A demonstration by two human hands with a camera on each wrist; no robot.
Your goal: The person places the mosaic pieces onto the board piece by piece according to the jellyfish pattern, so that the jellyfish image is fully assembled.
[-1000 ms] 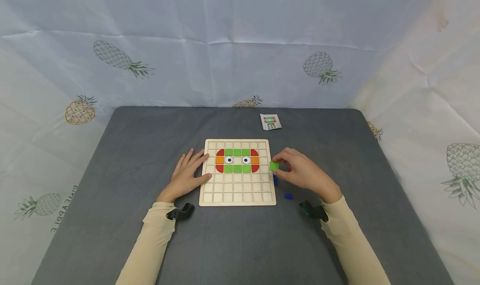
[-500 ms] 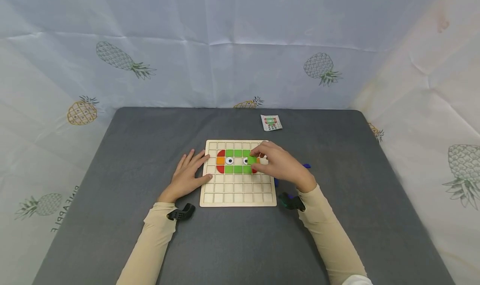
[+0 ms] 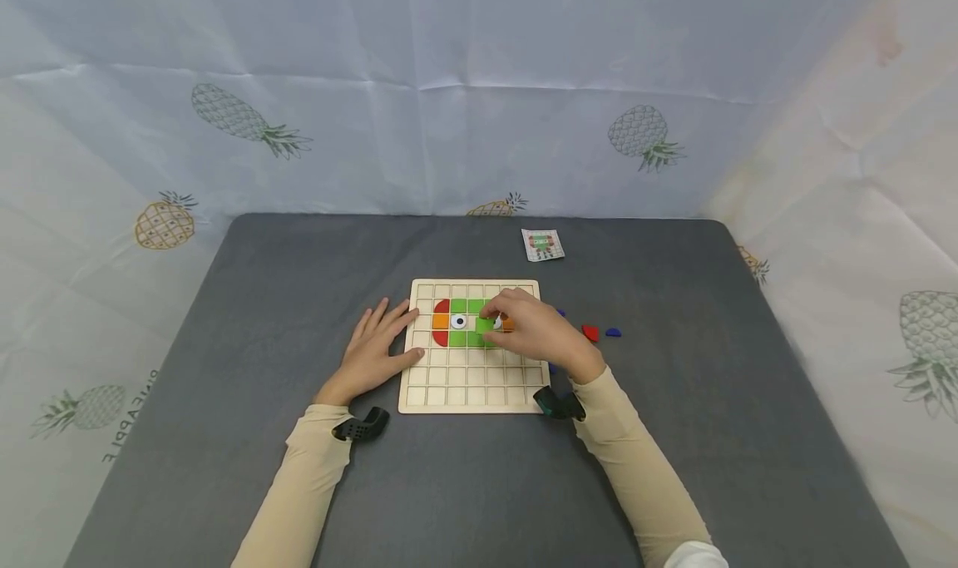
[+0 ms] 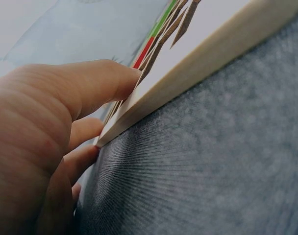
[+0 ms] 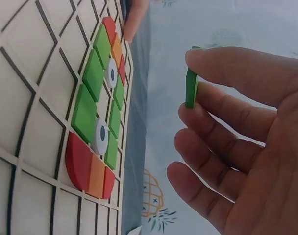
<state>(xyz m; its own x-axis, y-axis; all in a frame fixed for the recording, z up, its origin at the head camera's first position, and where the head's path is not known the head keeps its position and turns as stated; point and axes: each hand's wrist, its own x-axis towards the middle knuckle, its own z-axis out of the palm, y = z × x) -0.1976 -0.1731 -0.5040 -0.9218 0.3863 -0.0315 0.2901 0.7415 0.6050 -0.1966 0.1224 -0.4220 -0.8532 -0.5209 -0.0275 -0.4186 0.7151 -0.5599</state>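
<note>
My right hand pinches a green square tile between thumb and fingertips, above the wooden grid board. The right wrist view has the tile edge-on, apart from the board. Fingers spread, my left hand rests at the board's left edge, its thumb on top in the left wrist view. Set in the grid are green square tiles, red rounded corner tiles, orange tiles and two round eye pieces. The right hand covers part of this pattern in the head view.
Right of the board lie a red piece and a blue half-round piece. More blue bits show beside the board's right edge, partly hidden. A small printed card lies behind the board on the grey tabletop.
My right hand has carried the green tile leftward from beside the board to over the pattern. The red and blue pieces at right have come into view. My left hand stays put.
</note>
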